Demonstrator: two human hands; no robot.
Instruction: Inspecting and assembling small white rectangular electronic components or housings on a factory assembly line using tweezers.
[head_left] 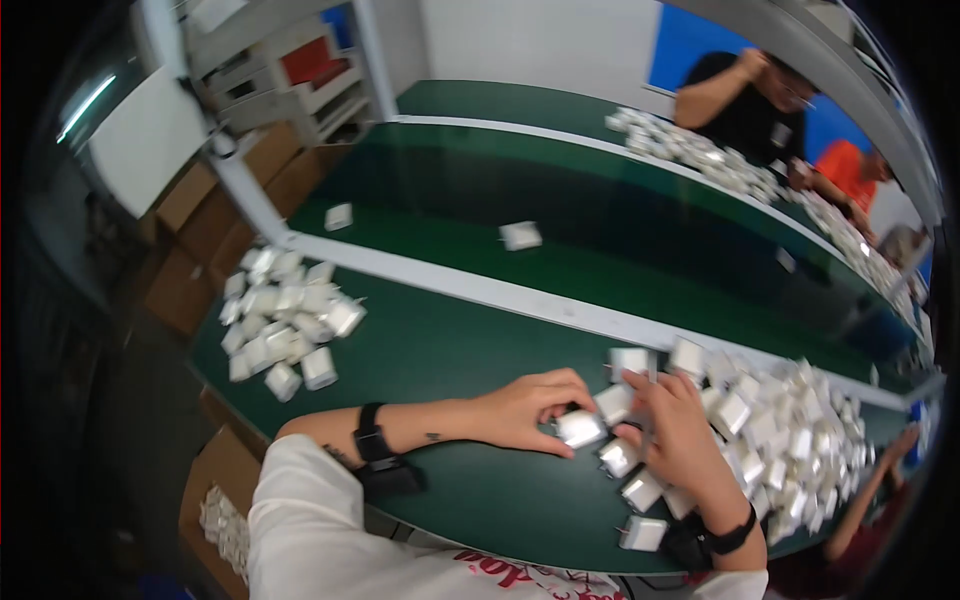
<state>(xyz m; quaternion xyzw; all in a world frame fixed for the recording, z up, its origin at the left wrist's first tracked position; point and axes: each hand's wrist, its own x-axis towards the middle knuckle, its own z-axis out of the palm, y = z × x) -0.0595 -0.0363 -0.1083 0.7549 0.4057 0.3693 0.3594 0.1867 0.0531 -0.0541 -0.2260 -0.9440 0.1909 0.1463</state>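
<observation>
My left hand (525, 408) is closed around a small white box-shaped piece (580, 429) with a shiny face, thumb below and fingers above. Close to its right, my right hand (680, 432) has its fingers curled together, with a pale, blurred strip between them that I cannot make out. Several like pieces lie about the right hand: one white piece (619, 456) below its thumb and another (643, 534) near the table's front edge. A large heap of white pieces (790, 440) spreads to the right of that hand.
A smaller heap of white pieces (285, 315) sits at the table's left end. Beyond a pale rail (470, 288), a dark green belt (420, 195) carries a few pieces. People sit at the far side by another heap (700, 160). A carton (205, 470) stands at lower left.
</observation>
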